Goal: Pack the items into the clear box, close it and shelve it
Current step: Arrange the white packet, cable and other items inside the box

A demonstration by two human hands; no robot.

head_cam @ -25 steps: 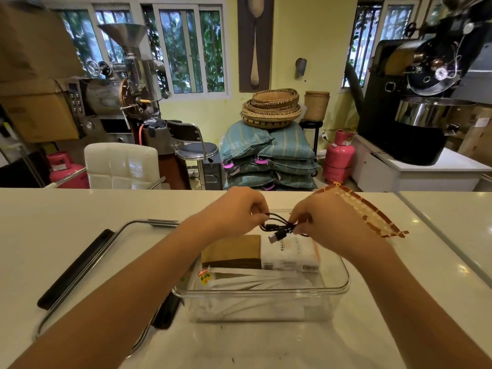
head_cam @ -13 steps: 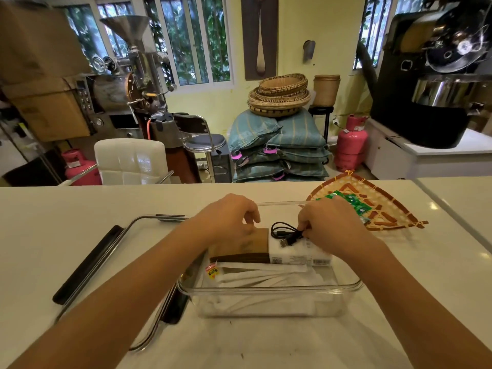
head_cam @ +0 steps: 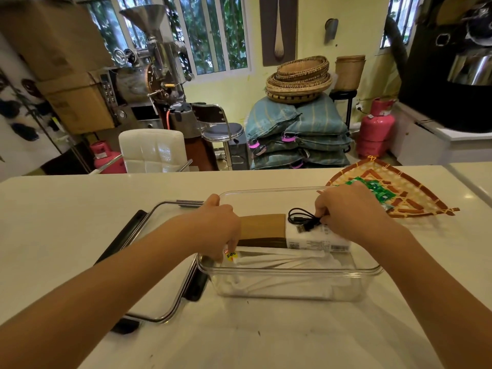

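Clear box [head_cam: 290,282] at frame centre on tabletop [head_cam: 80,209]. Right hand [head_cam: 348,211] grip pinches black cable [head_cam: 302,218] inside box; left hand [head_cam: 217,230] fingers curled over box's left rim, grip state unclear

The right hand [head_cam: 351,209] covers one end of the black cable [head_cam: 303,219] and the far end of the white box [head_cam: 316,239], so its grip cannot be told. The left hand's fingers [head_cam: 226,249] sink behind the clear box [head_cam: 292,270] wall. Print on the small yellow label [head_cam: 230,254] is unreadable.
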